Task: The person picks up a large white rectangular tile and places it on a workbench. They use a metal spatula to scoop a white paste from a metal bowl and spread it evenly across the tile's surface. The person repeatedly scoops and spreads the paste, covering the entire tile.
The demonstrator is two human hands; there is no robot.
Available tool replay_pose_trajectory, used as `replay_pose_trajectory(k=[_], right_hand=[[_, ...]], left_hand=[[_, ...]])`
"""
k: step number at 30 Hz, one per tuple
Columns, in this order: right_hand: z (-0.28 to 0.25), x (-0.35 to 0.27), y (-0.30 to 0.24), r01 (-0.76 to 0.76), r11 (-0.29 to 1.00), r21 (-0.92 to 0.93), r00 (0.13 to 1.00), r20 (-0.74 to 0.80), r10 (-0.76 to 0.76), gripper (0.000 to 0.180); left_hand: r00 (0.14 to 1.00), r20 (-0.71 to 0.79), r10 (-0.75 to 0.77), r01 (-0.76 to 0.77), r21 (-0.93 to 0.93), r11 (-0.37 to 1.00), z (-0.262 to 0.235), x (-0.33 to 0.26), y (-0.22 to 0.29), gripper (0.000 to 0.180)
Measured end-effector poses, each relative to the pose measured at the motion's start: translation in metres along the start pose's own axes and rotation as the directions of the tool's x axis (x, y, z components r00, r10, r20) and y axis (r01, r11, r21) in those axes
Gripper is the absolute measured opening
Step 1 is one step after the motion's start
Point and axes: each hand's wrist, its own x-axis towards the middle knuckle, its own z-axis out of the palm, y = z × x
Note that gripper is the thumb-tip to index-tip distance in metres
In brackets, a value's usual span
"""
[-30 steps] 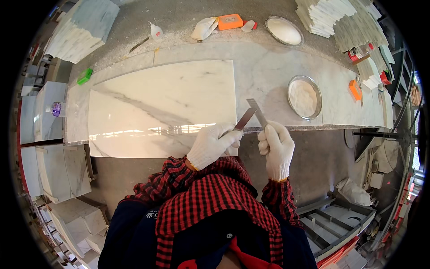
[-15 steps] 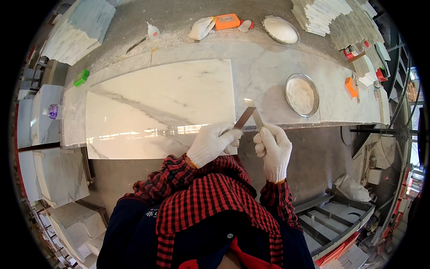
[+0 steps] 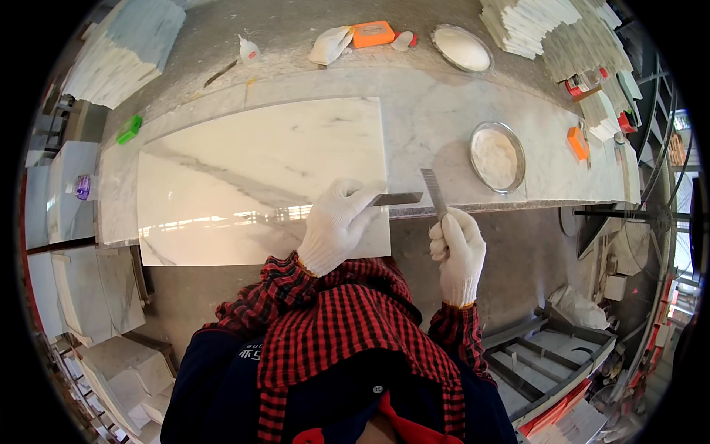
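Observation:
Both of my hands wear white knit gloves. My left hand (image 3: 334, 226), over the near right corner of a polished white marble tile (image 3: 296, 140), is closed on a flat dark metal blade (image 3: 399, 198) that points right past the tile's edge. Beyond the bench's front edge, my right hand (image 3: 460, 255) is closed on a second flat metal blade (image 3: 433, 189), pointing up and slightly left. The two blades are apart, and my fingers hide their near ends. A metal bowl (image 3: 523, 157) of white powder stands to the right of the blades.
At the back of the bench lie an orange box (image 3: 373, 34), a crumpled glove (image 3: 330, 46), a small white bottle (image 3: 248, 50) and another powder bowl (image 3: 436, 43). A green block (image 3: 129, 129) lies left, an orange one (image 3: 577, 143) right. Stacked tiles (image 3: 122, 52) stand at the far left.
The blades touched at their tips before and are now separate. My left hand has moved slightly left and swung its blade down to point right; the right blade has shifted a little.

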Motion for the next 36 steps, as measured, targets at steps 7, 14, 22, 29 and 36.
replay_pose_trajectory(k=[7, 14, 22, 29, 36], right_hand=[[0.008, -0.001, 0.015, 0.027, 0.999, -0.043, 0.998, -0.056, -0.029, 0.027], [0.027, -0.008, 0.018, 0.105, 0.985, -0.14, 0.979, -0.159, -0.127, 0.023], [0.05, -0.017, 0.042, 0.228, 0.948, -0.221, 0.958, -0.124, -0.259, 0.018], [0.055, -0.018, 0.041, 0.043, 0.985, -0.165, 0.996, -0.068, -0.055, 0.018], [0.053, -0.014, 0.029, 0.066, 0.991, -0.121, 0.984, -0.157, -0.084, 0.019]], left_hand=[[0.998, -0.007, -0.058, 0.055, -0.206, 0.977, 0.013, -0.002, -0.007, 0.038], [0.791, 0.273, -0.547, 0.561, -0.68, 0.472, 0.003, 0.002, 0.006, 0.056], [0.735, 0.232, -0.637, 0.574, -0.714, 0.401, -0.002, 0.002, 0.016, 0.057], [0.737, 0.26, -0.624, 0.569, -0.737, 0.365, 0.001, -0.002, 0.012, 0.056], [0.752, 0.246, -0.611, 0.55, -0.745, 0.377, 0.001, -0.002, 0.014, 0.055]])
